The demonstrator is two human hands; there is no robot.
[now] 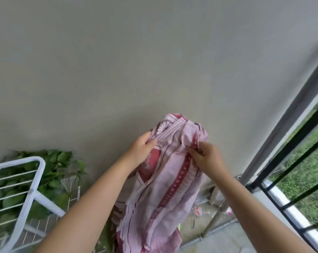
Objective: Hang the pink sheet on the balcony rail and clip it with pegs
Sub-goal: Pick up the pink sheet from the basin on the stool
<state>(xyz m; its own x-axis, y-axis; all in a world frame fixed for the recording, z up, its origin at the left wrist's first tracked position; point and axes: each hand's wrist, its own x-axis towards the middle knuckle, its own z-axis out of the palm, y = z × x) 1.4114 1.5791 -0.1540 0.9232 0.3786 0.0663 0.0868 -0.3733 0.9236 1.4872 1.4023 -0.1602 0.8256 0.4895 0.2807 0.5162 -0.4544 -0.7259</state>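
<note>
Head view shows both hands holding the pink sheet [165, 176] up, bunched, in front of the wall [118, 61]. The left hand [142, 147] and right hand [205, 156] each grip its top. The sheet probably needs opening out first, then carrying to the rail [289, 143] on the right.

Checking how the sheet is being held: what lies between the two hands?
In the head view, only bunched folds of the pink sheet span the stretch between the left hand and right hand; both grip it.
</note>
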